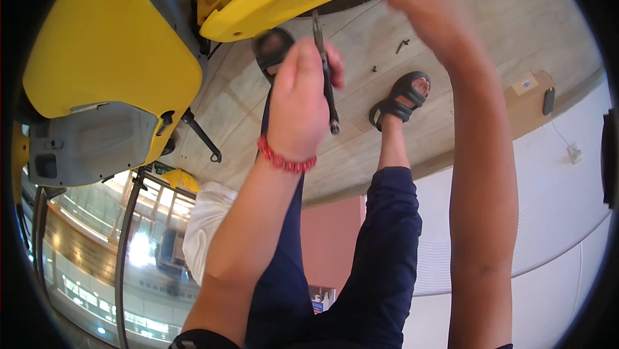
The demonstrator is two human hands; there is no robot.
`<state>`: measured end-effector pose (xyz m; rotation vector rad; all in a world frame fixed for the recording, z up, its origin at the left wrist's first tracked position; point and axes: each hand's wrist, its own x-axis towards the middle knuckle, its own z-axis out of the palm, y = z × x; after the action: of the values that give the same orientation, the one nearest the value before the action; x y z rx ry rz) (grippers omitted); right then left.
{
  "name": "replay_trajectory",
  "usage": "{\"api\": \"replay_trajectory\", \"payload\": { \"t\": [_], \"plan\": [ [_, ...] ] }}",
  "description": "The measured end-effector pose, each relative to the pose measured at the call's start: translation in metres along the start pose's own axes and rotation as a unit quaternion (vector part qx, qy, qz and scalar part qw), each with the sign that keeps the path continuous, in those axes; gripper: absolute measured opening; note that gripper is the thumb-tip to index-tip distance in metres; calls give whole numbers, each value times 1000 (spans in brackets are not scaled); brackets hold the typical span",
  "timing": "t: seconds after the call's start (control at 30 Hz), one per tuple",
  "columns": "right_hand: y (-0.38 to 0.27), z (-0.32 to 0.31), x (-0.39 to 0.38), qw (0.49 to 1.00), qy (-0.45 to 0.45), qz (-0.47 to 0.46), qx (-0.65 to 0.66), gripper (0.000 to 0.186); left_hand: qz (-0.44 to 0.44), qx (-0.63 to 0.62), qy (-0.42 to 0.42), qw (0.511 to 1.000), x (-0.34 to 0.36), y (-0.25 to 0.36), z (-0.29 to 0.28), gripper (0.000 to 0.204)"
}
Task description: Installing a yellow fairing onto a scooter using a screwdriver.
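My left hand [300, 97], with a red bead bracelet at the wrist, is closed round a slim hand tool [329, 88]. The tool has a grey metal tip and a dark handle; its exact kind is hard to make out. The tip points up at the lower edge of a long yellow cover [277, 0] with round holes, whether touching I cannot tell. My right hand [429, 10], a little blurred, is at the cover's right end. Its fingers are bent and apart, with nothing visible between them. A dark tyre [342, 6] shows under the cover.
A large yellow and grey vehicle body [116, 46] fills the upper left, with a black stand [203, 136] below it. Small dark screws [402, 46] lie on the plank floor beside my sandalled foot [406, 97]. Flat cardboard [529, 107] lies by the white wall; glass panes are at lower left.
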<state>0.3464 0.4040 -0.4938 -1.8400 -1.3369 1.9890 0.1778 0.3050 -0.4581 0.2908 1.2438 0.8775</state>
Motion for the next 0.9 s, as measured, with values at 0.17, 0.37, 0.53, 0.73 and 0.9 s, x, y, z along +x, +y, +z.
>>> {"api": "replay_trajectory", "payload": {
  "t": [0.17, 0.37, 0.53, 0.73, 0.9],
  "plan": [
    [-23, 18, 22, 954, 270, -129, -17, 14, -125, -84, -7, 989, -53, -20, -1, 40],
    [-7, 30, 35, 894, 345, -185, -219, 11, -159, -2, -63, 985, -57, -45, 12, 41],
    [-6, 35, 40, 885, 358, -187, -233, 10, -149, 31, -61, 986, -53, -46, 15, 43],
    [-11, 43, 38, 865, 384, -195, -259, 9, -125, 47, -74, 988, -48, -47, 16, 43],
    [-8, 44, 40, 852, 406, -215, -252, 8, -172, -6, -5, 985, -35, -46, 8, 41]
  ]
}}
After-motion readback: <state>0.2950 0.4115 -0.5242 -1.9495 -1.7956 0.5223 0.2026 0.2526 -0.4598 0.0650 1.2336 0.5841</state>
